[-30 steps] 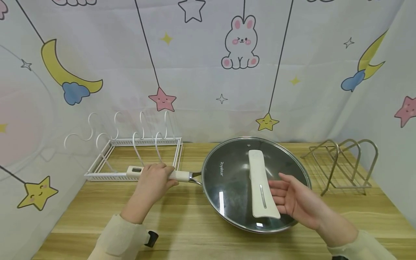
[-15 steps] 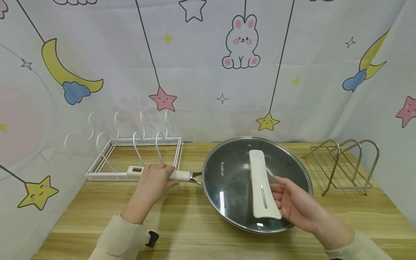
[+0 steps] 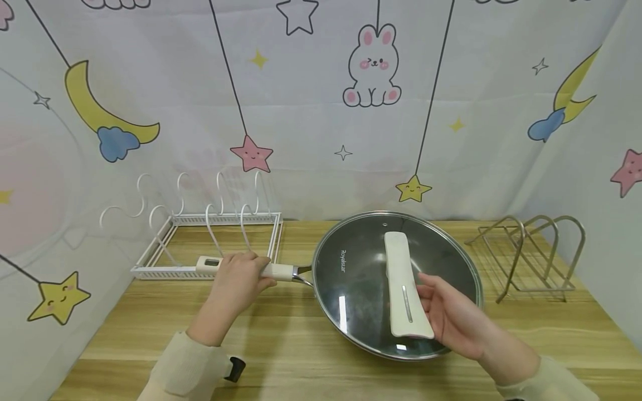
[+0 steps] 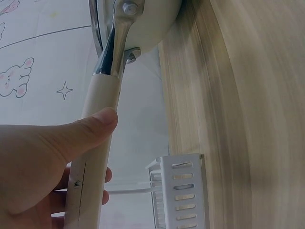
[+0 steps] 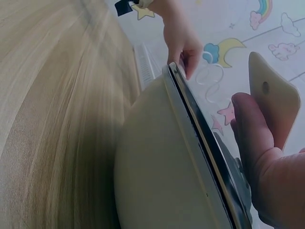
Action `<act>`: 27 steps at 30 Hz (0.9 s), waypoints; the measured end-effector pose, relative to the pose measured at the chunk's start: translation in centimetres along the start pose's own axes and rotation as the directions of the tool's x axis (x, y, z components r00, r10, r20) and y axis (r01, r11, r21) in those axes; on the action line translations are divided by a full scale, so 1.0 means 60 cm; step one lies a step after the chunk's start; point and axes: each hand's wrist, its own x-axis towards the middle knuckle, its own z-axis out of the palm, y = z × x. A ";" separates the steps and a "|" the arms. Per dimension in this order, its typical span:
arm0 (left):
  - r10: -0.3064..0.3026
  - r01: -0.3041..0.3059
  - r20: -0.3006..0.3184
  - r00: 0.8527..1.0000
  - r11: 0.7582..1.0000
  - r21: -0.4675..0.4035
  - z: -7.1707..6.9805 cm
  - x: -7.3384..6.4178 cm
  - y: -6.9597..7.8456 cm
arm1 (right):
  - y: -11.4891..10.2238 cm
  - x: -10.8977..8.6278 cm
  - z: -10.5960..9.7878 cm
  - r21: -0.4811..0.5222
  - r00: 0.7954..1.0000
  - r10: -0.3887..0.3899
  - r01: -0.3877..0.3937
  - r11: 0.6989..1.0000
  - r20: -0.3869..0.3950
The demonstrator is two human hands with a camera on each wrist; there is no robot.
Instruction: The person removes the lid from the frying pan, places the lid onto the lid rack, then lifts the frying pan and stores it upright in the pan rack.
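Observation:
A wok with a cream body [image 5: 147,157] and a cream long handle [image 3: 278,271] stands on the wooden table, under a glass lid [image 3: 351,295]. My left hand [image 3: 241,281] grips the long handle, thumb along its near side. Across the lid stands a raised cream lid handle [image 3: 399,278] with a slim metal strip. From the right, my right hand [image 3: 453,320] reaches in with its fingers extended beneath that lid handle and its thumb at the right edge. The fingertips are hidden under the lid handle in the head view.
A white rack [image 3: 165,273] with curved wire dividers lies behind the left hand, overlapped by the end of the wok handle. At the right stands a bronze-coloured wire rack [image 3: 521,250]. A patterned curtain [image 3: 301,111] hangs behind the table.
My right hand has moved left, its fingers passing further under the lid handle and its thumb coming to the edge. The left hand, wok and lid have stayed in place.

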 end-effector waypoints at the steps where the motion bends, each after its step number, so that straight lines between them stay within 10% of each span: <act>1: 0.001 -0.001 0.000 1.000 1.000 0.000 0.000 0.000 0.000 | 0.001 0.000 0.000 0.013 1.000 0.002 -0.002 1.000 0.002; 27: 0.000 0.000 -0.001 1.000 1.000 -0.002 -0.001 -0.001 0.001 | 0.010 0.014 0.036 0.085 0.994 0.062 -0.054 0.995 -0.085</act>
